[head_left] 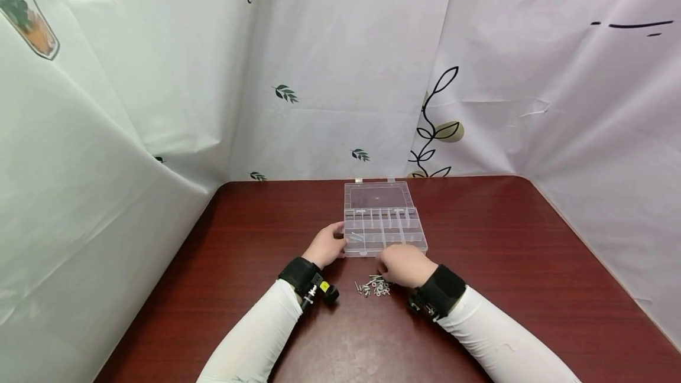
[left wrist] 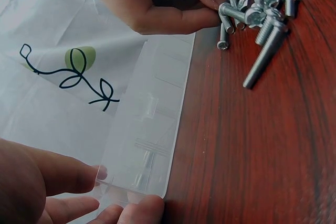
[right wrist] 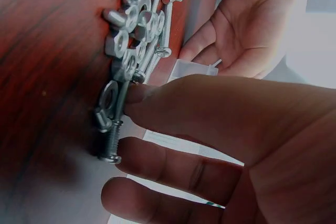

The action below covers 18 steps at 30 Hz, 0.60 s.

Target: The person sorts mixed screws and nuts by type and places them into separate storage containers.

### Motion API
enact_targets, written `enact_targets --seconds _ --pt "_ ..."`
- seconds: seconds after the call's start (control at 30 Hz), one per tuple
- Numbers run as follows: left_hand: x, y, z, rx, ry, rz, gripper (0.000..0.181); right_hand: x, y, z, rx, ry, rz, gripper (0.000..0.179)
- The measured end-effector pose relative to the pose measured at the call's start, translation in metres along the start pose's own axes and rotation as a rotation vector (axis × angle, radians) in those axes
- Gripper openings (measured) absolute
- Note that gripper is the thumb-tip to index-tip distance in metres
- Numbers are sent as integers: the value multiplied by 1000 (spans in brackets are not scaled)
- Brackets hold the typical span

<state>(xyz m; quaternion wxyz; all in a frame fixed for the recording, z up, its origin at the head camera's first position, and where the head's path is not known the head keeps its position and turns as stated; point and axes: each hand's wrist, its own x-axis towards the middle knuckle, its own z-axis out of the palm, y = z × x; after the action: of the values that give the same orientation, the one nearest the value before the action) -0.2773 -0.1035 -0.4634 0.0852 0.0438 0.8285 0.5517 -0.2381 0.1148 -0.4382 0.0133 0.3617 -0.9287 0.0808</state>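
Note:
My left hand (head_left: 326, 246) grips the near-left corner of a clear plastic compartment box (left wrist: 142, 124), thumb and fingers on either side of its wall. The box lies open, its lid (head_left: 376, 196) folded back toward the curtain. A long screw (left wrist: 145, 169) lies in a compartment beside my left fingers. My right hand (head_left: 408, 265) is in front of the box at the edge of a pile of metal screws and nuts (head_left: 376, 287). Its thumb and forefinger pinch a screw (right wrist: 114, 137) at the pile; the other fingers are bent loosely.
The reddish-brown table (head_left: 521, 265) extends around the box and pile. A white curtain (head_left: 330, 64) with leaf drawings hangs behind and along the sides. Black wrist straps (head_left: 300, 275) with cameras sit on both arms, over white sleeves.

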Motion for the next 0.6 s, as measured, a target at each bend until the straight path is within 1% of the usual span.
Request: enact_targets --seconds 0.23,0.43,0.53,0.6 --pt "0 -1 1 5 4 0 54 0 3 3 22 -2 -23 32" --pt "0 -1 1 -3 1 1 54 1 9 -1 83 -35 7 28" --pt "0 -1 1 -3 2 3 54 2 11 -5 113 -19 23 27" --pt "0 -1 1 3 3 3 54 3 12 -7 123 11 29 27"
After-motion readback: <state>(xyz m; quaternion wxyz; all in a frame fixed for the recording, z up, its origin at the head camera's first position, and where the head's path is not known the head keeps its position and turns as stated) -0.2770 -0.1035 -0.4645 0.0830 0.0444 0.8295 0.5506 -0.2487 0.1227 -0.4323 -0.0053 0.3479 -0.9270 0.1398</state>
